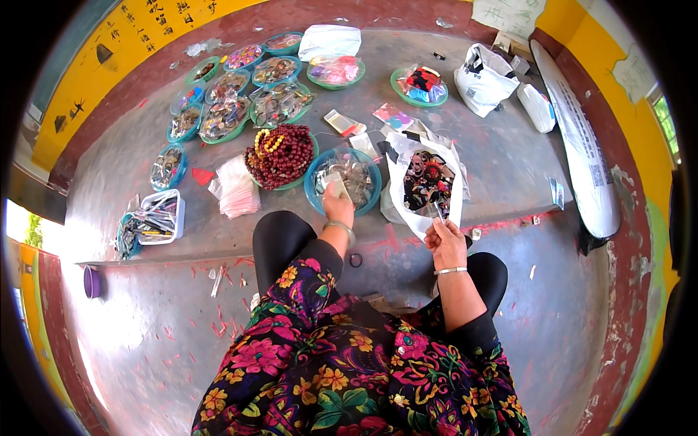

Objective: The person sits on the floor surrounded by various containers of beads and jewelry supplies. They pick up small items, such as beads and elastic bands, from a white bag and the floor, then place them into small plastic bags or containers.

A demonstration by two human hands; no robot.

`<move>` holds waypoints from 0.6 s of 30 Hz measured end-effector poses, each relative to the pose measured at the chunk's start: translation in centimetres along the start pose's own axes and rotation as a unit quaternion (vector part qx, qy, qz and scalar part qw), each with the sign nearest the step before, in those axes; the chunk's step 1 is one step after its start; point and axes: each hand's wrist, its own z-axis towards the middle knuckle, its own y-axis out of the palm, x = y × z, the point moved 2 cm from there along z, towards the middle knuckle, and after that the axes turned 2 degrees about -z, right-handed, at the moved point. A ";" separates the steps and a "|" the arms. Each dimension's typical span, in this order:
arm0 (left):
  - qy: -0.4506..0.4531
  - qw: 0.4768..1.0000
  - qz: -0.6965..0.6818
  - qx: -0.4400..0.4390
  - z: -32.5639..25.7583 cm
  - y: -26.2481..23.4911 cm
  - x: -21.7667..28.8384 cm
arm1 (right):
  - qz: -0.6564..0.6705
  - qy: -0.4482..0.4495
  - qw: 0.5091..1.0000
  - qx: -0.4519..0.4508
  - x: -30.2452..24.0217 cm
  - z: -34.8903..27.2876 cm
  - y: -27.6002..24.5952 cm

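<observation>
My left hand (338, 208) is closed on a small pale flat packet (337, 186), its exact kind unclear. It hangs over the near side of a blue basin (312, 173) that holds clear plastic packets (352, 173). My right hand (446, 243) is pinched at the near edge of a white bag (397, 190), with a small clear item showing at the fingertips that I cannot make out. Inside the open bag lies a pile of dark, mixed small accessories (430, 178). Left of the blue basin, dark red bead strings and a yellow one (280, 156) fill a green basin.
Plastic packets (236, 190) lie by the beads. A white tray (177, 225) of pen-like items sits at left, near a purple cup (91, 282). Several basins of bagged goods stand behind. A white sack (486, 80) and a long wrapped roll (578, 138) are at right. The raised ledge (509, 212) ends before my knees.
</observation>
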 end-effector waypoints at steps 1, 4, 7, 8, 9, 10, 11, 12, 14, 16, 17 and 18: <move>0.000 0.999 -0.013 -0.047 -0.4 0.1 -0.1 | 0.027 0.010 1.000 0.010 0.1 0.0 0.1; -0.030 0.967 -0.051 -0.248 -5.8 0.9 1.3 | 0.078 0.018 0.997 0.021 0.5 0.3 -0.2; -0.178 0.877 -0.127 -0.427 -11.3 0.4 2.9 | 0.081 0.022 0.996 0.023 0.2 0.0 -0.2; -0.187 0.872 -0.149 -0.427 -12.5 0.1 4.4 | 0.078 0.025 0.996 0.022 0.3 -0.1 -0.1; -0.196 0.867 -0.173 -0.425 -13.6 -0.3 6.0 | 0.076 0.028 0.997 0.006 0.3 -0.2 0.1; -0.204 0.861 -0.196 -0.422 -14.1 -0.4 6.8 | 0.073 0.032 0.997 -0.010 0.4 -0.3 0.3; -0.205 0.867 -0.204 -0.405 -13.9 -0.5 6.4 | 0.070 0.035 0.997 -0.026 0.6 -0.5 0.5; -0.205 0.874 -0.212 -0.387 -13.6 -0.7 6.2 | 0.077 0.037 0.995 -0.049 1.0 -0.6 0.8; -0.209 0.884 -0.236 -0.344 -12.9 -1.2 6.0 | 0.046 0.073 0.992 -0.090 1.5 -1.1 1.3; -0.220 0.890 -0.268 -0.296 -11.8 -1.9 6.8 | -0.012 0.102 0.986 -0.131 2.0 -1.5 1.5; -0.222 0.884 -0.291 -0.292 -11.4 -2.3 7.3 | -0.068 0.113 0.978 -0.162 2.0 -1.7 1.7; -0.226 0.877 -0.312 -0.287 -11.3 -2.7 8.1 | -0.123 0.125 0.966 -0.192 2.0 -2.0 1.9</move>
